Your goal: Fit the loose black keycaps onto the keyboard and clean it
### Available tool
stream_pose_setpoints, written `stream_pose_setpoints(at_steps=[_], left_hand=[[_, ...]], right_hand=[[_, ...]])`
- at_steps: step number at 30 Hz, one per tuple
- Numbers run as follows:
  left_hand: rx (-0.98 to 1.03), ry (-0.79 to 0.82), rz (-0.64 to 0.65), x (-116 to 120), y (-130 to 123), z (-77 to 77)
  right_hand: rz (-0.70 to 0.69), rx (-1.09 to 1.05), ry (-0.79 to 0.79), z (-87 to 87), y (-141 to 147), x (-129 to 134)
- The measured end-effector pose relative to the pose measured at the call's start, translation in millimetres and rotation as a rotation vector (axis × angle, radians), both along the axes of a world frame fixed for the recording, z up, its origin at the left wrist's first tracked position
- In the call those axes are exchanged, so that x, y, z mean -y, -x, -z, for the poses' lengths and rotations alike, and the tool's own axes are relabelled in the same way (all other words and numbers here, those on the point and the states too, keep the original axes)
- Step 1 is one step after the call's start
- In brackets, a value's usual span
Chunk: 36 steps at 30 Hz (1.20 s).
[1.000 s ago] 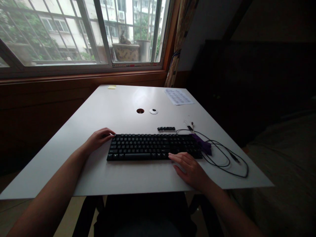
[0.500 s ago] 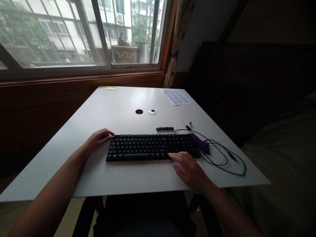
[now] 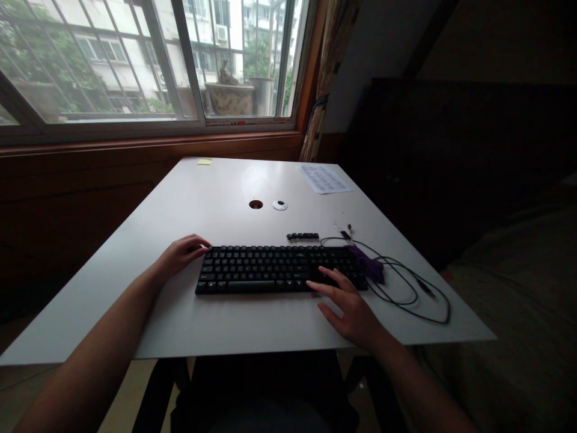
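Observation:
A black keyboard [image 3: 252, 270] lies on the white table. My left hand [image 3: 181, 255] pinches the keyboard's upper left corner, its fingers together. Over the keyboard's lower right part is my right hand [image 3: 345, 304], its fingers spread and nothing held in it; whether the fingertips touch the keys I cannot tell. Just behind the keyboard sits a short row of loose black keycaps [image 3: 303, 236]. A purple cloth [image 3: 370, 266] lies against the keyboard's right end. Part of the number pad is dark and its keys are hard to make out.
On the white table [image 3: 216, 198], a black cable [image 3: 421, 288] loops at the right, near small items by a black plug [image 3: 345, 235]. Farther back are a round hole [image 3: 255, 204], a white ring cover [image 3: 280, 205], printed papers [image 3: 323, 179] and a yellow note [image 3: 204, 162].
The fingers of my right hand have spread apart, with one raised farther over the keys. My left hand remains at the keyboard's corner. The view has shifted slightly.

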<state>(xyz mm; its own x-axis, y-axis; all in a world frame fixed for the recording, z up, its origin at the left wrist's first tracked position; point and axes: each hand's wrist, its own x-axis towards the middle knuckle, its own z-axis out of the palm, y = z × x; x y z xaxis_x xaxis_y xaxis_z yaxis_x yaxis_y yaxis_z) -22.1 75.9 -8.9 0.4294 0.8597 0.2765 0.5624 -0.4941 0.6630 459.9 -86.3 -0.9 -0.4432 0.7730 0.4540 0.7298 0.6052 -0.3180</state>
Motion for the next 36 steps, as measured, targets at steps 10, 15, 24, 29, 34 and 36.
stream_pose_setpoints(at_steps=[10,15,24,29,34,36], left_hand=[[-0.017,0.01,0.013,-1,1,0.0],[-0.036,0.008,0.007,-1,1,-0.1],[-0.023,0.025,0.007,1,-1,-2.8],[-0.01,0.034,-0.002,2,-2,-4.9],[-0.007,0.027,0.004,2,-2,-5.3],[-0.006,0.033,0.011,1,-1,-4.4]], right_hand=[[-0.014,-0.019,-0.011,1.8,0,1],[-0.022,-0.039,-0.004,3.3,0,1],[-0.021,-0.124,-0.025,4.4,-4,0],[0.117,-0.186,-0.133,-2.3,-3,-23],[0.094,-0.156,-0.117,-22.3,8,-73],[0.089,-0.13,-0.073,-27.2,14,-98]])
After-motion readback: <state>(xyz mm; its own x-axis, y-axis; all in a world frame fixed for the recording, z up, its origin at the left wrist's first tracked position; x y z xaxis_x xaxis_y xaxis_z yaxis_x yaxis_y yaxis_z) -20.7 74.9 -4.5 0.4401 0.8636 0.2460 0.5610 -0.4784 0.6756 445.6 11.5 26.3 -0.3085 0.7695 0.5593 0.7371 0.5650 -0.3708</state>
